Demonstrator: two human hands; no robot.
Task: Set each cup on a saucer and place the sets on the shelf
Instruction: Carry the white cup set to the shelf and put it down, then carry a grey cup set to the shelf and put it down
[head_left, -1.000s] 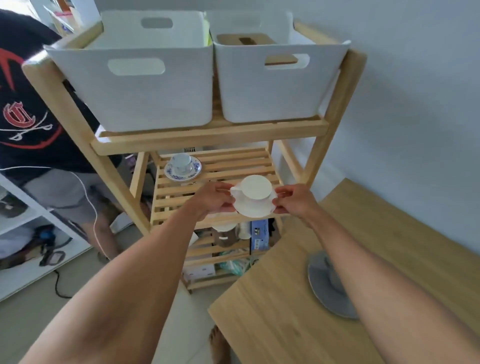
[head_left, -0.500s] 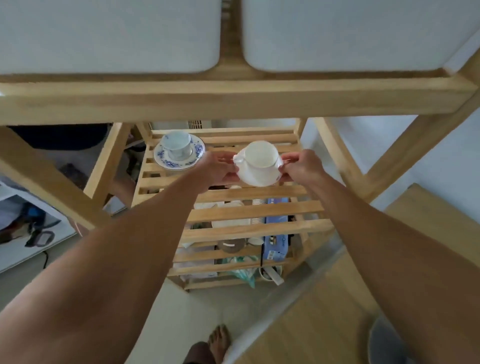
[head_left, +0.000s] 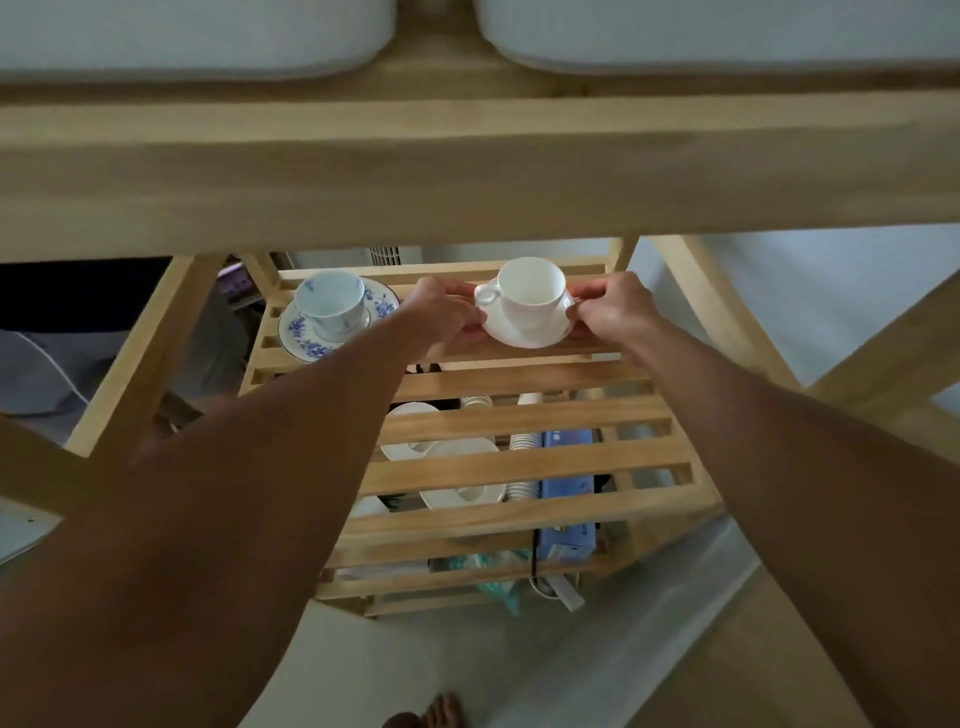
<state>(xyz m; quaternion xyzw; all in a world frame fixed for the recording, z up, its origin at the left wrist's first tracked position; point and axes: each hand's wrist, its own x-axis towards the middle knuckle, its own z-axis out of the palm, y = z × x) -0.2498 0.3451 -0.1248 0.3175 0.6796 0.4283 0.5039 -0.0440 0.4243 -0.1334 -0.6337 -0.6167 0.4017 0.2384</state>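
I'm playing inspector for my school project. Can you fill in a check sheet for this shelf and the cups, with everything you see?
Surface: slatted wooden shelf, middle level, open slats.
Job's things: white cup upright on white saucer, at the back right of the shelf; blue-flowered cup on its matching saucer, back left.
Clutter: dishes, stacked paper cups and a blue box on the level below.
Grip: left hand and right hand each hold one edge of the white saucer.
Cables: a white cable at far left.
Surroundings: two white bins on the top level; pale floor; bare toes at the bottom edge.
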